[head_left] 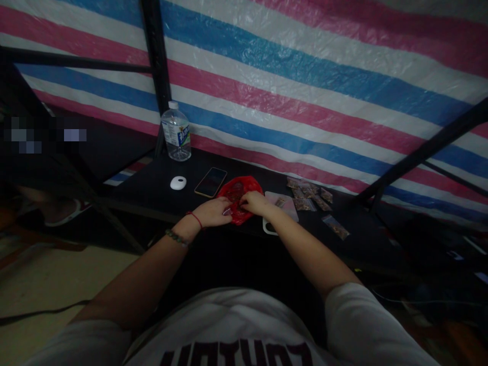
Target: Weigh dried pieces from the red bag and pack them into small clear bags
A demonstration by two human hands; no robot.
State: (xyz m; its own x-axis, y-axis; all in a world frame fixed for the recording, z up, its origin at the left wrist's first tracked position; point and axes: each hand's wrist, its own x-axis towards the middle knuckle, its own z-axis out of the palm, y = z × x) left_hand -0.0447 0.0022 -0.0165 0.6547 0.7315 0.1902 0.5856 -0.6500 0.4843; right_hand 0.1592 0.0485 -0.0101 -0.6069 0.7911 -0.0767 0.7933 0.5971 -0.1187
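Both hands work at the red plastic bag [238, 195], which lies on the dark table [152, 190] just right of the phone [210, 182]. The left hand [214, 212] and right hand [254, 202] each pinch the bag's near edge; whether a small packet is gripped cannot be told. Filled packets [308, 197] lie right of the bag. Judged step: drawing contents out; the next move calls for a fine pinch.
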